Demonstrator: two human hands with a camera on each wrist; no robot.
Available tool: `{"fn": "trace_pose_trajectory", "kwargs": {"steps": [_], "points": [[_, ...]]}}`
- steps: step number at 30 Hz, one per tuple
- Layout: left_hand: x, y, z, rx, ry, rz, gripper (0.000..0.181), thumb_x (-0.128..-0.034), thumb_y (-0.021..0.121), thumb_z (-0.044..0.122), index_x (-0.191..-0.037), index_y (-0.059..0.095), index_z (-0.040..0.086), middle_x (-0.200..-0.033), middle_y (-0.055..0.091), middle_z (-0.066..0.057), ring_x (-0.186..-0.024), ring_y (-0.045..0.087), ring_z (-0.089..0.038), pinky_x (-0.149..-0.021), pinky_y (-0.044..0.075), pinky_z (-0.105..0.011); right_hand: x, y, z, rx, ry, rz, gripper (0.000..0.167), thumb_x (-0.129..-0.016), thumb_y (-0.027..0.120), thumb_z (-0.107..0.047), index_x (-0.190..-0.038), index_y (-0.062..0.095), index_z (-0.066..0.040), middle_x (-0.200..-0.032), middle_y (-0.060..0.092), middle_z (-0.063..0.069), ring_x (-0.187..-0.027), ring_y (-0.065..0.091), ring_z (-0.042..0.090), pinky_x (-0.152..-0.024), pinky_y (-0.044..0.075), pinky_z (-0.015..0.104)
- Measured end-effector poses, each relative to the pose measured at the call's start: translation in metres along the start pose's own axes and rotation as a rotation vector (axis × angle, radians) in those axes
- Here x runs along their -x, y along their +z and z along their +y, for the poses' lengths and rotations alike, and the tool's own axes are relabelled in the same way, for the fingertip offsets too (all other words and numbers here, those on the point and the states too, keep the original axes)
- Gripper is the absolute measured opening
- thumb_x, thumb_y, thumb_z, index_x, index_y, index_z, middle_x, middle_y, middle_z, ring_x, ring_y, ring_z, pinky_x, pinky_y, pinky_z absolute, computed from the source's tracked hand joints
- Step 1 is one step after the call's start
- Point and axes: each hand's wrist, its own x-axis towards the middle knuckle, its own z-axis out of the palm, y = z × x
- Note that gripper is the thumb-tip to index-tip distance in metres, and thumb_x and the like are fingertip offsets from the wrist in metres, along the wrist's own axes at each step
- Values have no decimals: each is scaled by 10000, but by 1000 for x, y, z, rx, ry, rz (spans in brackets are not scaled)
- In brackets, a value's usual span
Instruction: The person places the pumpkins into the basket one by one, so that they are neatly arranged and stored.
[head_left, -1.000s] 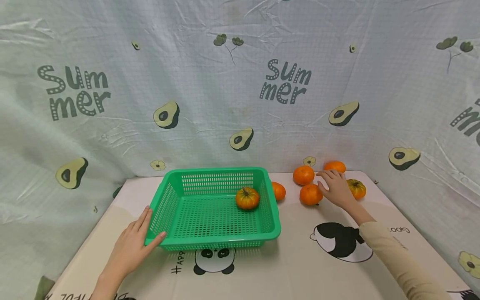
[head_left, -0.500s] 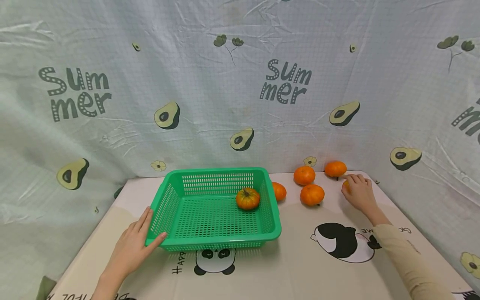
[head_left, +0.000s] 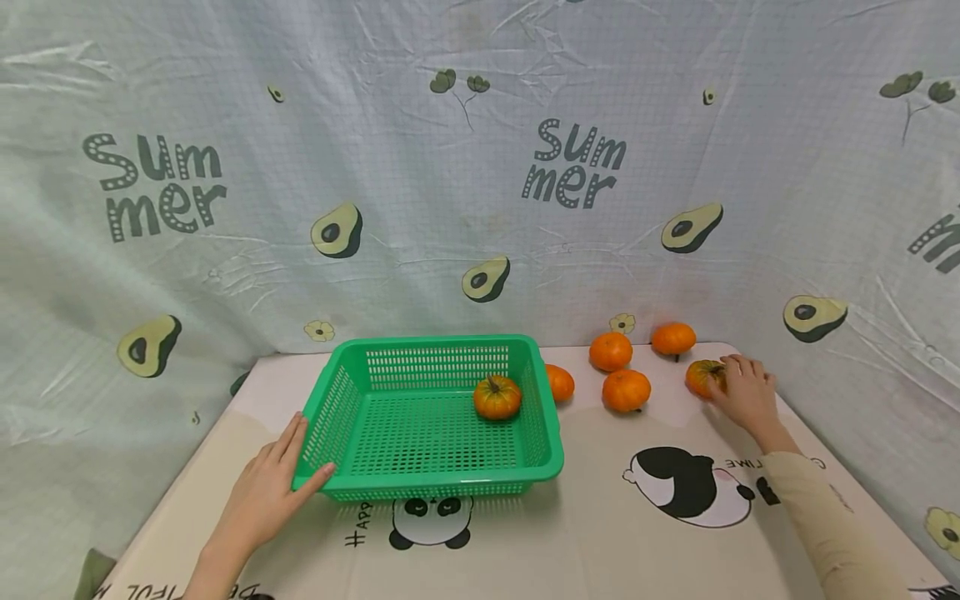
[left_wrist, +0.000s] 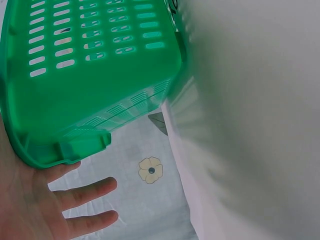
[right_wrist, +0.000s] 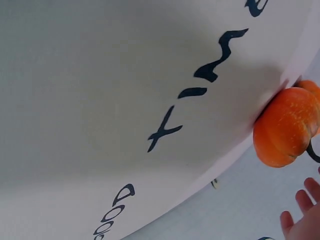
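A green plastic basket (head_left: pixel 442 482) stands on the table. Inside it, near the right wall, is one small orange-green pumpkin (head_left: pixel 497 397). My left hand (head_left: pixel 258 496) rests against the basket's left front corner, fingers extended and thumb along the rim; the left wrist view shows the fingers (left_wrist: pixel 90 194) spread below the rim. At the right, my right hand (head_left: pixel 748 398) is beside another orange-green pumpkin (head_left: pixel 702 379), covering its right edge. Close up, this pumpkin (right_wrist: pixel 285 127) lies on the table above loosely bent, spread fingers (right_wrist: pixel 303 201). Whether the thumb touches it is unclear.
Several plain orange pumpkins lie between basket and right hand: one against the basket's right wall (head_left: pixel 559 383), one near the middle (head_left: pixel 626 391), one behind it (head_left: pixel 611 351) and one at the back edge (head_left: pixel 673 338). A printed curtain (head_left: pixel 405 200) hangs behind the table.
My right hand has moved rightward, from above the orange pumpkins, over the orange-green pumpkin, to its right side. The left hand and basket stay in place.
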Motion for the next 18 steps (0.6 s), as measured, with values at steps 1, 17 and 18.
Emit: {"fn": "trace_pose_trajectory", "kwargs": {"steps": [1,17,18], "points": [[0,0,0,0,0,0,793,-869,477,485,-1389,226,-58,-1436,256,-233,-1131,417,-448,-854,374,-572,0,0,0,-1,15,-14,494,-861,492,-229,-1177,408,141,-1198,372,345,-1074,296,511,-802,240,623],[0,2,-1,5,-7,-1,796,-864,489,481,-1391,224,-54,-1435,256,-233,-1141,411,-446,-861,370,-575,4,11,3,-57,186,-215,824,-839,534,-474,-1325,208,106,-1268,251,384,-1133,168,576,-888,128,725],[0,2,-1,6,-7,-1,797,-864,490,482,-1391,224,-53,-1435,257,-233,-1141,411,-445,-860,371,-575,4,11,2,-61,187,-217,830,-836,538,-476,-1328,205,104,-1267,249,385,-1137,161,583,-892,119,729]]}}
